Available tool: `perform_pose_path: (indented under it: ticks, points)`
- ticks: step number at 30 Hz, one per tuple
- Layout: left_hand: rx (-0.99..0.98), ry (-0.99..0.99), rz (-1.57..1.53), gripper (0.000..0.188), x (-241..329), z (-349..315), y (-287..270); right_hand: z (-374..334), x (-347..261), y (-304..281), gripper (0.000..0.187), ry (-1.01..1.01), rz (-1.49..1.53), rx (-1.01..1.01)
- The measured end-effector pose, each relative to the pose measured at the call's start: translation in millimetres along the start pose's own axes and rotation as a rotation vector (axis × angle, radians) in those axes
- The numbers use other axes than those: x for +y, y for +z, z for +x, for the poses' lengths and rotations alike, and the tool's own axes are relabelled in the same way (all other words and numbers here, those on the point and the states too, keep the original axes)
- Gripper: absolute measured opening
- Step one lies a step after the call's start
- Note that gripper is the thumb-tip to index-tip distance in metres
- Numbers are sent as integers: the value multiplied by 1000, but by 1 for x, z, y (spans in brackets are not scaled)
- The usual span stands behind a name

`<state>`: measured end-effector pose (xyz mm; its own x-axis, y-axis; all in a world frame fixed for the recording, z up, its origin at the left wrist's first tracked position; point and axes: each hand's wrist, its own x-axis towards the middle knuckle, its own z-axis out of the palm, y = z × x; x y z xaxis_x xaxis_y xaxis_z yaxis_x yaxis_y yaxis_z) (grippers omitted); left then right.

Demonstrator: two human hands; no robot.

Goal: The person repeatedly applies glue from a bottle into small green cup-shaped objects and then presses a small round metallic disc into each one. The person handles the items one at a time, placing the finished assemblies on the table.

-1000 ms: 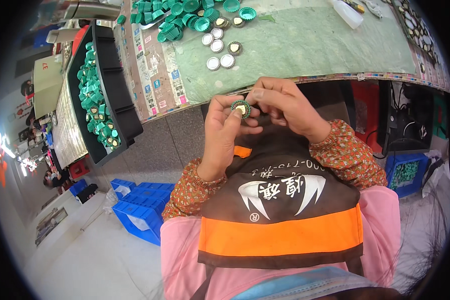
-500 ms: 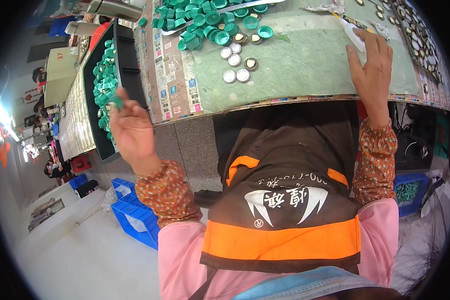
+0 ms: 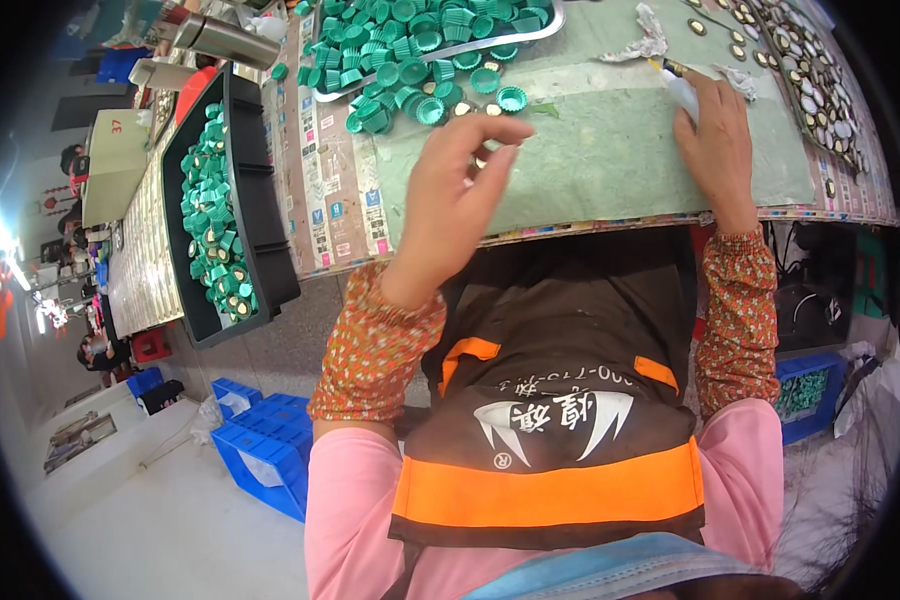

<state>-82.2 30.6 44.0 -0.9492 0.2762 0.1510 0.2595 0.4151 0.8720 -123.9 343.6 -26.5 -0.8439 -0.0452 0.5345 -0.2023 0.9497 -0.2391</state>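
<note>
My left hand (image 3: 450,195) hovers over the green mat (image 3: 590,150), thumb and index finger apart, with nothing visible between them. Beneath and behind it lie small round discs, most hidden by the hand; one cream-topped piece (image 3: 482,150) peeks out between the fingers. In my right hand (image 3: 720,140), resting at the mat's right, is a white squeeze bottle (image 3: 682,95) with a thin yellowish tip. Green fluted caps (image 3: 395,45) are heaped in and around a metal tray (image 3: 545,28) beyond my left hand.
At the left, a black bin (image 3: 250,160) holds green caps with cream pieces. A steel flask (image 3: 225,38) lies behind it. Many dark-rimmed discs (image 3: 810,95) cover a board at the right. Crumpled tissue (image 3: 645,35) sits at the back. Blue crates (image 3: 270,450) stand on the floor.
My left hand has left the black bin, where it pinched a green cap, and come right over the mat without it. My right hand has shifted slightly left with the bottle.
</note>
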Motion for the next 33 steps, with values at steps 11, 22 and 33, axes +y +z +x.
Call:
perform_pose_path:
  ticks: [11, 22, 33]
  points:
    - [-22, 526, 753, 45, -17, 144, 96, -5, -8, -20, 38, 16, 38, -25]
    - [-31, 575, 526, 34, -34, 152, 104, -24, 0, -53, 31, 172, 321, -127]
    - [-38, 259, 774, 20, -27, 92, -8, -30, -30, -53, 27, 619, 1388, -324]
